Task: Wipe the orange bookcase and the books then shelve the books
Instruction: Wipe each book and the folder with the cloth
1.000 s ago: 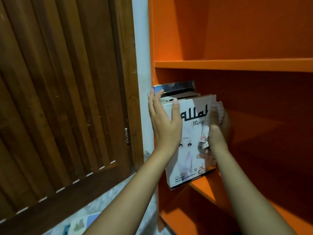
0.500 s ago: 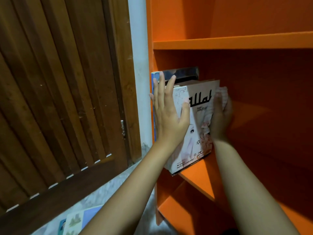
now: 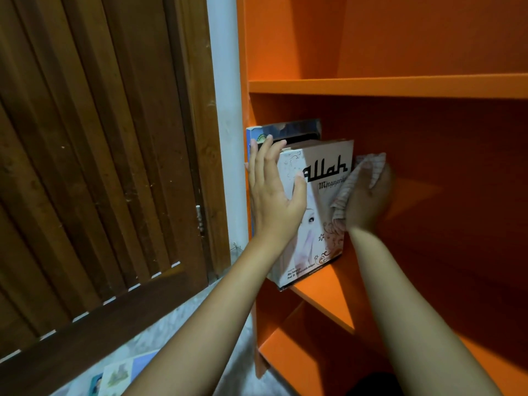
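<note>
Dim, warm indoor light comes from behind and to the left. It brightens the bookcase (image 3: 285,38) side wall and shelf edges, while the right interior sinks into deep shadow and darkens the right hand (image 3: 367,198). A diagonal shadow crosses the book (image 3: 323,212) cover. The door (image 3: 85,167) slats bow towards the frame edge, and the lower corners look soft.

left hand (image 3: 274,195) on book (image 3: 321,202), right hand (image 3: 367,202), cloth (image 3: 370,164)
</note>
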`<state>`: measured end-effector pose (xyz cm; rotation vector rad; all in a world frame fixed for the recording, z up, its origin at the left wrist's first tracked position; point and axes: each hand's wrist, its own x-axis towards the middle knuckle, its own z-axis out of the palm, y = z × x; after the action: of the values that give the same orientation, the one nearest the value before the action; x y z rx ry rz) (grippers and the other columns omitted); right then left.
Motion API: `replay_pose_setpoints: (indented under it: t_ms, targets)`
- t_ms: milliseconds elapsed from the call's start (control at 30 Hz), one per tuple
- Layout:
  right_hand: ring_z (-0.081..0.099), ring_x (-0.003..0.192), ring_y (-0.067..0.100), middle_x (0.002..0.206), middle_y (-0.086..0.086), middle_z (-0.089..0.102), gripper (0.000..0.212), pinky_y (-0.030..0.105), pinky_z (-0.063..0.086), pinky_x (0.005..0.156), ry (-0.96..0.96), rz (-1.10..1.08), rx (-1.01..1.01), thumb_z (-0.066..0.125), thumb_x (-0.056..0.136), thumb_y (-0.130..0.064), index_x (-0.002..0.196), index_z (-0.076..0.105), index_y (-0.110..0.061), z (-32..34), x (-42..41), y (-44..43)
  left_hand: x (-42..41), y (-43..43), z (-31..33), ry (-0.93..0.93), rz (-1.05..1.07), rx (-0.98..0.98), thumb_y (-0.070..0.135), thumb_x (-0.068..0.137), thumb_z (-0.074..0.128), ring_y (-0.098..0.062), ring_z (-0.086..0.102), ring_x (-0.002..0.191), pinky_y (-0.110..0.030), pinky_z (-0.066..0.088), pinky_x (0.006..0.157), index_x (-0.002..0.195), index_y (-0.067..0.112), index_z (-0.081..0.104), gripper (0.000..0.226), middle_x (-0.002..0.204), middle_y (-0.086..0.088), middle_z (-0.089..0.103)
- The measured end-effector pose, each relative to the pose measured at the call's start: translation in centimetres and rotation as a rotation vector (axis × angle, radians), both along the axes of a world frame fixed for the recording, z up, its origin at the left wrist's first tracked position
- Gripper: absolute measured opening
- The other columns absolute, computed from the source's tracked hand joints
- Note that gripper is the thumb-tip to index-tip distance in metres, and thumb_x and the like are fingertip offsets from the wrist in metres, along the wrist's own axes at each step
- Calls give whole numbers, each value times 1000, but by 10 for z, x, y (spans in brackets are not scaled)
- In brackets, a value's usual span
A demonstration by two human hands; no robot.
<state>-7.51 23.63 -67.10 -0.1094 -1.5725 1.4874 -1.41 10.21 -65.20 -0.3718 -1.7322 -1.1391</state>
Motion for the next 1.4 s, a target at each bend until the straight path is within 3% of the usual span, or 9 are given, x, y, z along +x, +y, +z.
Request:
replay_pose_setpoints:
  t_ms: [100,267,367,467,567,700,900,1200,1400]
  targets:
    - [50,113,19,123,8,52,32,26,38,89,-14,-30,63,45,97,-26,123,54,-10,6,11,6,3,1,1,-27,7,-11,10,86,55,-5,10,140,-14,3,114,133,13,42,49,147,-6,36]
    - [49,116,20,129,11,48,33,19,36,89,-65,-39,157,48,96,-20,127,54,-8,16,36,6,13,-1,6,-102,27,-56,7,87,54,-3,7,139,-6,-2,111,139,14,36,56,150,-5,32]
    - [48,116,23,131,14,46,33,14,32,84,-53,-14,239,49,96,-19,128,53,-10,20,58,4,24,-6,10,-170,22,-111,6,89,53,-7,5,143,-15,1,114,145,16,28,62,153,-3,25]
    - [49,115,26,130,15,45,33,21,36,84,-41,15,299,49,96,-18,128,52,-10,23,78,-1,37,-14,16,-228,53,-176,11,91,51,-14,3,145,-28,6,116,148,17,22,64,156,-2,18]
    - [55,105,28,117,7,50,28,28,37,73,-95,44,343,48,96,-23,120,56,-11,29,97,-14,51,-26,26,-226,85,-206,16,93,51,-14,2,145,-31,8,116,146,16,26,59,156,-2,16]
    - [57,101,26,110,6,57,34,38,45,81,156,-14,487,48,89,-29,119,59,-15,41,120,-50,78,-61,37,-210,180,-295,23,95,50,-12,11,144,-25,13,110,141,17,36,49,154,-1,24]
    - [53,100,18,108,3,59,33,31,41,81,329,199,641,47,85,-27,113,61,-16,34,147,-142,123,-154,20,-332,408,-371,25,95,49,-14,35,134,-33,35,108,134,16,46,41,141,-1,42]
    - [56,105,19,113,-5,59,27,34,47,82,-137,735,791,53,93,-28,119,59,-30,-129,151,-292,175,-297,-122,-787,624,-229,28,95,48,-17,48,121,-27,40,94,133,13,45,41,135,-2,42]
    - [53,109,21,121,-1,55,29,29,40,85,-680,933,926,43,97,-34,121,54,-23,-284,147,-328,179,-350,-261,-1212,563,-76,27,96,48,-23,47,120,-33,42,91,133,12,43,41,134,-5,40]
